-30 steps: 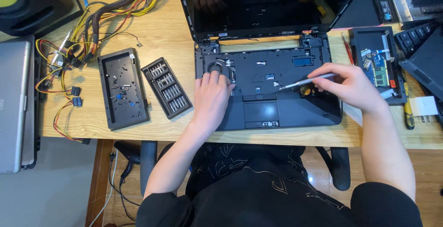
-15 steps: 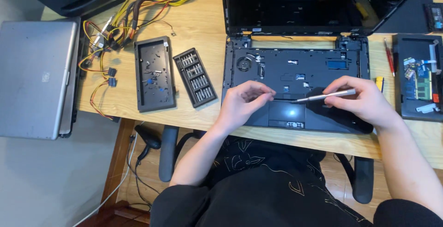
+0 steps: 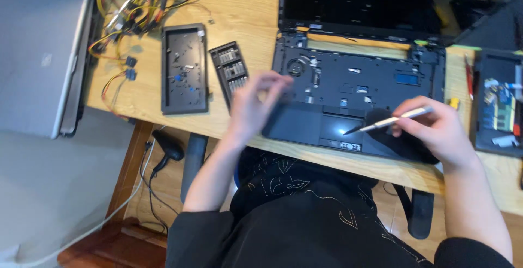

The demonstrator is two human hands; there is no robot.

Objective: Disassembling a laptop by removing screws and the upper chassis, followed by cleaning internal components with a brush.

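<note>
A wooden table (image 3: 245,6) is seen from above, carrying a dismantled dark laptop (image 3: 357,91) with its keyboard removed and its screen opened away from the person. A slim silver screwdriver (image 3: 387,121) is pinched in the fingers of the right hand (image 3: 438,134), lying nearly level over the palm rest, its long axis running left to right and its dark tip pointed left and slightly toward the person, beside the touchpad. The left hand (image 3: 253,104) is blurred, loosely curled and empty, held over the laptop's left edge beside a bit case (image 3: 230,69). A black tray (image 3: 184,67) of small parts is placed further left.
</note>
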